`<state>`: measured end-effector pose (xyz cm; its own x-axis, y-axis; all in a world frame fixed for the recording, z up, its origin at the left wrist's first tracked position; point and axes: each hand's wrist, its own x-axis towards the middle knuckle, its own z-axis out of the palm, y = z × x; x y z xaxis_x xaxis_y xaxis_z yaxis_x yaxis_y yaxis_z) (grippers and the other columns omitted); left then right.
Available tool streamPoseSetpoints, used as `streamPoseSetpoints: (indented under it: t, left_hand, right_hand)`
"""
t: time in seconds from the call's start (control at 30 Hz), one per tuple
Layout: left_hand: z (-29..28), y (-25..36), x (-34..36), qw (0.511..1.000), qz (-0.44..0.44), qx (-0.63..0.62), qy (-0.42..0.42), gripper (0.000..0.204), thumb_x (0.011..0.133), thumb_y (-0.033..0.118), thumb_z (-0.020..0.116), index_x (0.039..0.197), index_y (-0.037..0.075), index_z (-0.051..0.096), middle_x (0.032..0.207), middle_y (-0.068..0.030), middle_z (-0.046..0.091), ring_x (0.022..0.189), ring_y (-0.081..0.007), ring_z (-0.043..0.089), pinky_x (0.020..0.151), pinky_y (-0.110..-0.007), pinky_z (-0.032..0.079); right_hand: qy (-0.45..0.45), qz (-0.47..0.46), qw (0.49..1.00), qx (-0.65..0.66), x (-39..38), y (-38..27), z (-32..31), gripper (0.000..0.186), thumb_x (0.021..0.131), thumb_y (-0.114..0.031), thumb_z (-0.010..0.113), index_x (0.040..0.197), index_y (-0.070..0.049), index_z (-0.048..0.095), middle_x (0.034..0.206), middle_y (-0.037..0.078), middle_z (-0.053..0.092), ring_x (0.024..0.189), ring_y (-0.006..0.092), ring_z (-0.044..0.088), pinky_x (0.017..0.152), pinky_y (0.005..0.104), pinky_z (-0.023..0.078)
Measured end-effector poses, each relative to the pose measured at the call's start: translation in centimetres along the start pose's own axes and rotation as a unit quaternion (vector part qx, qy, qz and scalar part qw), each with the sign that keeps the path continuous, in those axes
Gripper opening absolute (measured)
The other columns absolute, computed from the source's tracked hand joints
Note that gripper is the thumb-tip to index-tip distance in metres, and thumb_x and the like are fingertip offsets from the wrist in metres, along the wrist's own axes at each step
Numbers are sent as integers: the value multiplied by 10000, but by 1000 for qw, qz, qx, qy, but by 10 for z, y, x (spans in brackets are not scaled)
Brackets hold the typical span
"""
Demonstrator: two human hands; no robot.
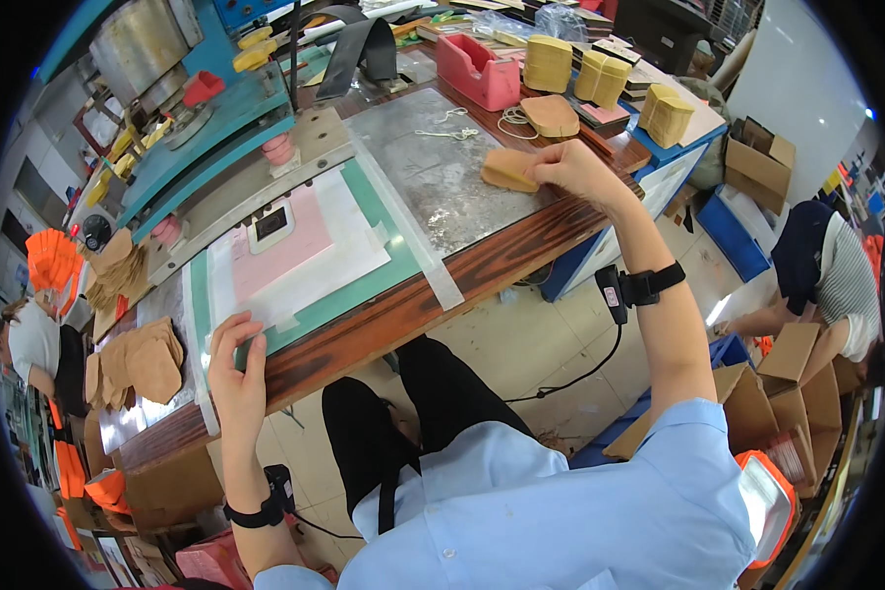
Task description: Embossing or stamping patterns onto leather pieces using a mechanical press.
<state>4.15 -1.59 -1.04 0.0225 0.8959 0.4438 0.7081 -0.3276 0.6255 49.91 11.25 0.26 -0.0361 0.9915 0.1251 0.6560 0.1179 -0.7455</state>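
My right hand (582,175) pinches the near edge of a thin tan leather piece (509,169), which lies on the grey metal plate (413,162) at the right of the workbench. My left hand (236,366) rests at the bench's front edge, fingers loosely curved, thumb apart, nothing in it. Beside it is a green mat (395,258) with white and pink sheets (300,231) layered on top. A small white frame with a dark rectangular middle (270,225) sits on the pink sheet. Another tan piece (551,115) lies just beyond my right hand.
A blue-green press (216,133) stands over the bench's left side. Tan leather pieces (143,362) are piled at the left. Yellow bundles (548,63) and a pink tape dispenser (477,71) stand at the back right. Another person (836,265) is beside cardboard boxes (787,379) at the right.
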Motion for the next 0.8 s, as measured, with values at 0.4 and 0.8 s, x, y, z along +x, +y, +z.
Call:
streamPoseSetpoints:
  t: [0.4, 0.8]
  left_hand:
    - [-13, 19, -2, 996, 17, -40, -75, 168, 861, 64, 579, 1023, 22, 588, 1066, -94, 601, 959, -184, 576, 836, -272, 444]
    - [2, -1, 27, 942, 156, 243, -172, 558, 914, 409, 472, 1287, -5, 444, 1351, -195, 423, 1254, -352, 388, 1041, -403, 309]
  right_hand:
    - [16, -266, 957, 110, -46, -125, 128, 82, 841, -58, 572, 913, -19, 561, 777, 112, 621, 678, 186, 608, 635, 290, 492]
    - [-171, -434, 863, -193, -39, -172, 168, 375, 900, -233, 515, 1192, 2, 518, 1251, 170, 514, 1180, 314, 458, 995, 397, 354]
